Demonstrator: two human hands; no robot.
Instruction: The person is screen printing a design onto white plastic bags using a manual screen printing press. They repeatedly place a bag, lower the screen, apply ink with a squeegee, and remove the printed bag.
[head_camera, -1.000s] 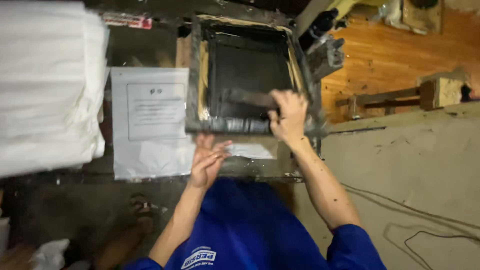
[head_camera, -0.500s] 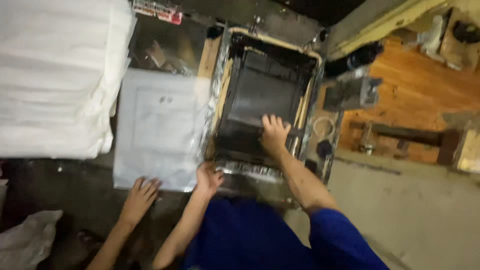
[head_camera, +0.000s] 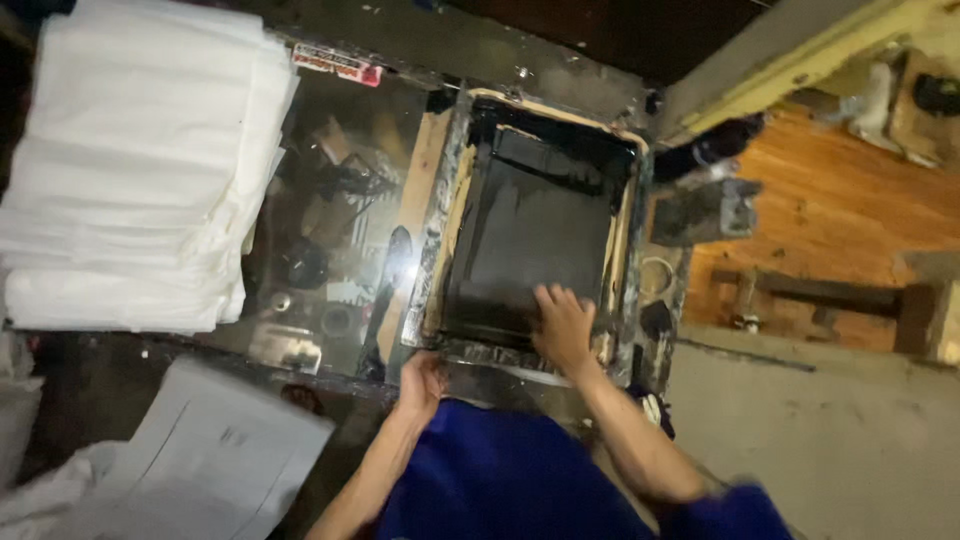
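Glass table (head_camera: 330, 200), one screen frame (head_camera: 540, 230), two hands

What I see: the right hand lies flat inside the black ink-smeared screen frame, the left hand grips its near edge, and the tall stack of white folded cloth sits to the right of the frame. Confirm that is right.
Not quite. The head view shows the tall stack of white folded cloth to the left of the black ink-smeared screen frame, not the right. The rest holds: the right hand lies flat inside the frame and the left hand grips its near edge.
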